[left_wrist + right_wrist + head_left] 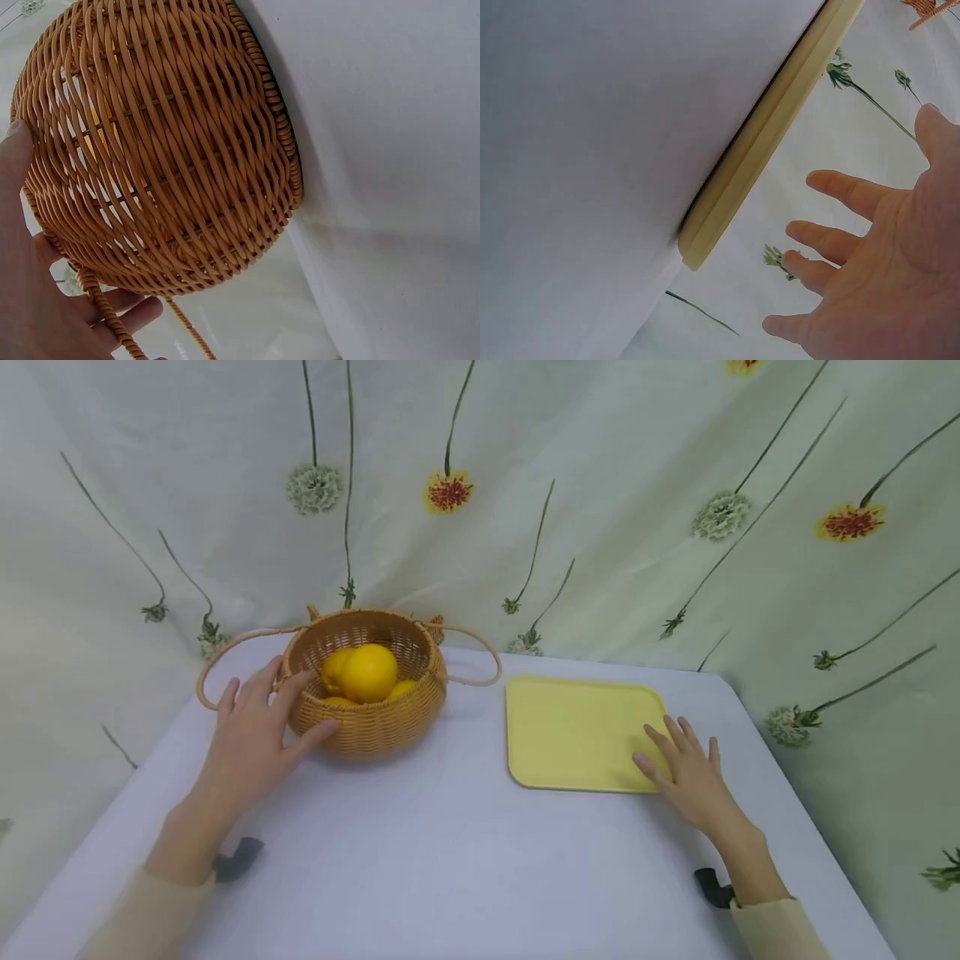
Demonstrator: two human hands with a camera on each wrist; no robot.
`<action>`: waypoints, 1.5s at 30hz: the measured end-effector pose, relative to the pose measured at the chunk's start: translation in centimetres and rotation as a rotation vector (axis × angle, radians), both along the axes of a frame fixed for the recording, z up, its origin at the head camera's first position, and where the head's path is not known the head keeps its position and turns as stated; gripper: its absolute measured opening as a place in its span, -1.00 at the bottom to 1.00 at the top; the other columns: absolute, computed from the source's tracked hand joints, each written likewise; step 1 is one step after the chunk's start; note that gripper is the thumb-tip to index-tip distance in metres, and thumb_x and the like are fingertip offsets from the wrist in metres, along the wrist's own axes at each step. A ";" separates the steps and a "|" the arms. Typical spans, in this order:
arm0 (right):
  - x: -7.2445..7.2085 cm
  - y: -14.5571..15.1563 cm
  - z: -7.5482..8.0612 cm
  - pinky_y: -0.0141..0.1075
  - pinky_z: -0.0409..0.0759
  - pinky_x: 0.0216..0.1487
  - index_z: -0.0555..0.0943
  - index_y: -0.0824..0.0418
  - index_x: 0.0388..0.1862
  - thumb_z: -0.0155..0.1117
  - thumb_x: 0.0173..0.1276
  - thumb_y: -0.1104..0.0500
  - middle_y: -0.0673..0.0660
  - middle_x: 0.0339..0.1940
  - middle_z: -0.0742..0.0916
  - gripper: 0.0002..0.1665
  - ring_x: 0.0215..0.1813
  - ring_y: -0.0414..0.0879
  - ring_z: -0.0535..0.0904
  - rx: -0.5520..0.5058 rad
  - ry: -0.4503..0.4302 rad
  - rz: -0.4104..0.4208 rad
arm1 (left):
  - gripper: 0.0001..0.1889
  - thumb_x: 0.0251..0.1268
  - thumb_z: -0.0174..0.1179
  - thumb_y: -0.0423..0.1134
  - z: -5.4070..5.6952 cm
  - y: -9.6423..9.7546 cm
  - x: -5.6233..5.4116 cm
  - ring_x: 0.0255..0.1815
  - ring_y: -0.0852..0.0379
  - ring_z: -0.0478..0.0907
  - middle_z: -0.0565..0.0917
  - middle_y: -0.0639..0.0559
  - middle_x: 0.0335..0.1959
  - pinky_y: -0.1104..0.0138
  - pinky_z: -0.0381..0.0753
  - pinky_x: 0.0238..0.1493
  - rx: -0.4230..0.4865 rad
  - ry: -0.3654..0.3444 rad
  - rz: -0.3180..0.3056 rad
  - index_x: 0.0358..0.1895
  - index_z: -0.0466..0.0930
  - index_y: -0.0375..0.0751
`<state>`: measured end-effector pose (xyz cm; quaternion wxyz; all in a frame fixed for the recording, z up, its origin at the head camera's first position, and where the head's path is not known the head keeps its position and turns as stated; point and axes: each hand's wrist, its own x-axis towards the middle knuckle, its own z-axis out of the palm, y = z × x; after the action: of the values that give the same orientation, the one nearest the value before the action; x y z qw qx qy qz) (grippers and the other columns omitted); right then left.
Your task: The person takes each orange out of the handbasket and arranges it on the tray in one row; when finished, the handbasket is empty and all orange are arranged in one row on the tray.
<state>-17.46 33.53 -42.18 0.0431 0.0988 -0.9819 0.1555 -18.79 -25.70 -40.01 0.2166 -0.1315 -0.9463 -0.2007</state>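
A round wicker basket [367,727] with two thin loop handles stands at the back left of the table. Inside it lie several yellow-orange round fruits [369,673], the lower ones partly hidden. My left hand [251,739] spreads at the basket's left side, thumb along the front wall and index finger at the rim. In the left wrist view, its other fingers [131,319] reach behind a handle [112,319]. My right hand [693,781], holding nothing, hovers with spread fingers over the right edge of a yellow rectangular tray [581,735].
A white cloth covers the table [450,868]. Behind it and at both sides hangs a pale curtain [600,510] printed with flowers. A dark curved piece [238,860] shows beside the left wrist, and a similar dark piece [712,888] beside the right.
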 end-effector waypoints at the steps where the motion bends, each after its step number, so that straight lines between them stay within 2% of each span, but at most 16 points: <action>1: 0.1 0.0 -0.1 0.57 -0.33 0.50 0.29 0.26 0.64 0.01 0.66 -0.27 0.50 0.68 0.19 -0.16 0.72 0.48 -0.10 0.000 -0.001 0.003 | -0.20 0.36 0.32 0.29 0.0 0.0 0.0 0.59 -0.48 0.17 0.25 -0.48 0.59 -0.39 -0.23 0.60 -0.002 0.003 -0.002 0.48 0.40 -0.13; 8: -0.8 -1.5 0.2 0.56 -0.28 0.52 0.32 0.23 0.64 0.05 0.65 -0.28 0.42 0.70 0.23 -0.16 0.74 0.40 -0.06 -0.020 -0.008 0.030 | -0.21 0.29 0.40 0.26 -0.1 -0.4 0.6 0.53 -0.52 0.21 0.27 -0.51 0.56 -0.40 -0.15 0.57 0.013 0.025 0.004 0.44 0.44 -0.13; 15: -3.0 -4.1 2.0 0.47 -0.33 0.58 0.27 0.18 0.67 0.00 0.65 -0.33 0.33 0.72 0.25 -0.14 0.76 0.29 -0.04 -0.048 -0.009 0.075 | -0.21 0.28 0.41 0.25 -0.4 0.1 -0.6 0.52 -0.53 0.23 0.29 -0.52 0.55 -0.38 -0.12 0.58 0.024 0.048 -0.024 0.42 0.46 -0.15; 25: -6.4 -10.2 3.9 0.36 -0.26 0.65 0.22 0.11 0.70 0.00 0.65 -0.34 0.25 0.72 0.27 -0.13 0.77 0.17 0.01 -0.018 -0.027 0.172 | -0.25 0.31 0.39 0.23 -0.3 0.7 -0.7 0.55 -0.49 0.22 0.32 -0.52 0.53 -0.37 -0.05 0.56 0.041 0.061 -0.027 0.41 0.46 -0.13; 29: -7.4 -13.2 4.6 0.27 -0.25 0.69 0.23 0.08 0.70 0.02 0.64 -0.33 0.22 0.72 0.28 -0.14 0.77 0.12 0.05 -0.083 -0.018 0.222 | -0.25 0.32 0.39 0.23 -0.1 0.2 -0.3 0.56 -0.48 0.21 0.31 -0.52 0.54 -0.37 -0.06 0.57 0.044 0.049 -0.025 0.42 0.47 -0.15; 33: -8.4 -17.2 5.7 0.18 -0.16 0.71 0.26 0.09 0.69 0.04 0.62 -0.36 0.17 0.72 0.30 -0.13 0.75 0.11 0.11 -0.159 -0.001 0.336 | -0.25 0.33 0.38 0.23 0.1 -0.8 0.5 0.52 -0.54 0.21 0.27 -0.53 0.55 -0.36 -0.11 0.58 0.047 0.029 0.006 0.42 0.45 -0.15; 36: -8.9 -19.4 6.4 0.15 -0.06 0.71 0.28 0.09 0.68 0.09 0.60 -0.36 0.14 0.70 0.34 -0.12 0.74 0.12 0.12 -0.168 0.015 0.389 | -0.26 0.34 0.37 0.22 0.0 -1.2 0.5 0.48 -0.59 0.23 0.26 -0.54 0.55 -0.39 -0.09 0.56 0.041 0.037 0.016 0.42 0.43 -0.14; 40: -9.1 -20.7 7.2 0.11 0.04 0.70 0.29 0.10 0.67 0.15 0.60 -0.31 0.13 0.67 0.39 -0.14 0.72 0.13 0.17 -0.172 0.042 0.382 | -0.25 0.34 0.36 0.24 -0.4 -0.5 -0.1 0.48 -0.59 0.24 0.25 -0.52 0.57 -0.39 -0.05 0.55 0.037 0.037 0.000 0.44 0.42 -0.12; 45: -9.2 -22.2 8.0 0.10 0.12 0.67 0.27 0.06 0.68 0.11 0.60 -0.33 0.07 0.67 0.41 -0.14 0.68 0.09 0.24 -0.192 0.059 0.381 | -0.26 0.37 0.33 0.25 -0.4 0.2 -0.4 0.51 -0.57 0.23 0.24 -0.49 0.59 -0.41 -0.05 0.54 0.048 0.038 -0.008 0.44 0.42 -0.11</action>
<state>-26.63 11.32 -34.21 0.0506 0.2827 -0.9244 0.2508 -19.20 -25.47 -40.44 0.2371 -0.1336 -0.9363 -0.2218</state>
